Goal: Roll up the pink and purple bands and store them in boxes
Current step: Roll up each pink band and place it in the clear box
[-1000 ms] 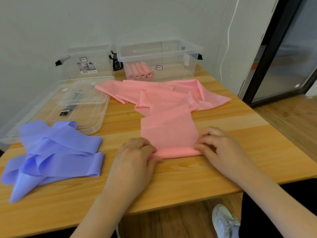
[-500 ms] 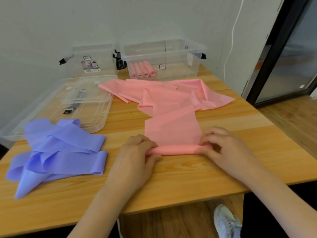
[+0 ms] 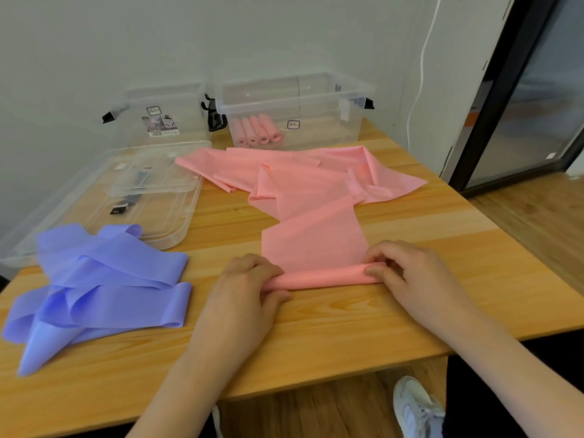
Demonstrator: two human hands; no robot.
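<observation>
Pink stretchy material runs across the wooden surface (image 3: 316, 327): the pink band (image 3: 311, 245) has its near end wound into a thin roll (image 3: 325, 277) lying crosswise between the two hands. The left hand (image 3: 246, 292) curls its fingers over the roll's left end, thumb underneath, gripping it. The right hand (image 3: 410, 276) pinches the roll's right end between bent fingers and thumb. Beyond the hands, the unrolled length stretches away and bunches into loose folds.

Well to the left of the left hand lies the purple band (image 3: 101, 286), heaped in loops on the surface, untouched. Farther from that hand, behind the purple heap, rest two clear lids (image 3: 151, 197), one on the other. At the far edge, straight ahead of the hands, stands a clear box (image 3: 297, 109) holding four finished pink rolls (image 3: 257, 131) side by side against its left wall. A second clear box (image 3: 164, 112) stands to its left; I cannot tell what is in it beyond a label. Below the right hand, a white shoe (image 3: 417, 406) shows on the floor.
</observation>
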